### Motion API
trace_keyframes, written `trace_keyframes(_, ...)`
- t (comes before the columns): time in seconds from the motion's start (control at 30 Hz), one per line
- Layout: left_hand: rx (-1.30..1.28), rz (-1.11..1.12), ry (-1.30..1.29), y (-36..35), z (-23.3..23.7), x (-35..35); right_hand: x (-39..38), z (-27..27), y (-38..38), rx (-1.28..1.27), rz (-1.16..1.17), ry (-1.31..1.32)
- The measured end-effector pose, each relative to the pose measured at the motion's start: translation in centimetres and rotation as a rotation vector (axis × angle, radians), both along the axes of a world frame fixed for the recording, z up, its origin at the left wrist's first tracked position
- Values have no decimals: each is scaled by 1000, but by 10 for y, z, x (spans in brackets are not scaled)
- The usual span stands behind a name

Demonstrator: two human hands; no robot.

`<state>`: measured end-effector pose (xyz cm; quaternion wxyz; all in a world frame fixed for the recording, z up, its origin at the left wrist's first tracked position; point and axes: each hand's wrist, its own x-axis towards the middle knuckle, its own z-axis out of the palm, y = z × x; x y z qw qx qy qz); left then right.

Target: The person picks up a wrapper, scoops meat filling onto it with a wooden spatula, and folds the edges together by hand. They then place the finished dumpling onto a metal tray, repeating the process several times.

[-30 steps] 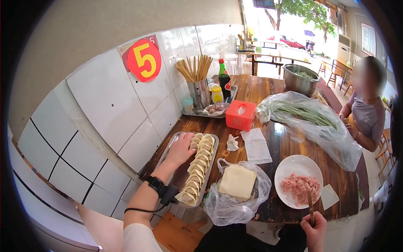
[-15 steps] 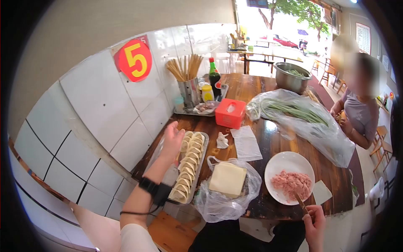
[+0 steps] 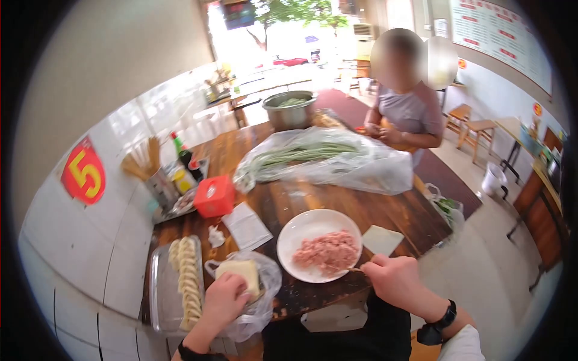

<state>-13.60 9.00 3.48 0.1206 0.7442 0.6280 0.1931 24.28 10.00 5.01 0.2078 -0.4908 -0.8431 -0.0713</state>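
Bottom centre, I get a dark lap (image 3: 337, 337). Left hand (image 3: 226, 301), lower left of centre, is bent over the near side of the stacked wrappers (image 3: 242, 269); I can't tell whether the fingers pinch a sheet or just rest there. Stack sits in an opened plastic bag (image 3: 244, 328). Right hand (image 3: 394, 280), lower right of centre, has its fingers closed round a thin stick (image 3: 345, 269), far end in the minced meat (image 3: 328, 248). Meat is heaped on a white plate (image 3: 294, 231), centre of frame. Lower left I log a metal tray (image 3: 159, 289), a row of dumplings (image 3: 190, 283) along its right side. Pale square sheet (image 3: 383, 240) just right of the plate. Up and left of the plate: flat napkin (image 3: 247, 227), crumpled tissue (image 3: 216, 236), red box (image 3: 215, 197). Behind the box, toward the left, a dark bottle (image 3: 187, 158) and a chopstick holder (image 3: 162, 189). Across upper centre, long greens (image 3: 307, 152) in a clear bag (image 3: 385, 174), then a steel pot (image 3: 288, 118). Upper right, I see another person (image 3: 412, 111) standing past the table (image 3: 397, 210), hands together at the waist
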Motion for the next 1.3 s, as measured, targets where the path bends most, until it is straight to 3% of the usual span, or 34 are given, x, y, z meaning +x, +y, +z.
trace_keyframes(0.1,-109,43,-138,5,11,-3,5,2,5,111,-38,45)
trace_keyframes(0.23,-52,2,-153,10,3,-16,1,0,3,-5,17,-53)
trace_keyframes(0.4,-116,65,-381,13,-9,-29,-1,11,6,162,-19,-5)
trace_keyframes(0.57,-119,200,-509,14,7,-30,-6,10,-1,-12,31,-82)
trace_keyframes(0.67,-128,172,-407,15,10,-35,-9,19,-2,-10,-1,20)
trace_keyframes(0.93,-223,166,-476,14,6,-35,-7,6,2,-5,4,53)
trace_keyframes(1.13,-136,138,-414,15,6,-33,-9,9,2,-15,9,90)
trace_keyframes(1.2,-28,-14,-251,14,1,-31,-8,9,2,-20,3,85)
trace_keyframes(1.3,80,34,-196,17,-4,-25,-8,8,3,-23,0,73)
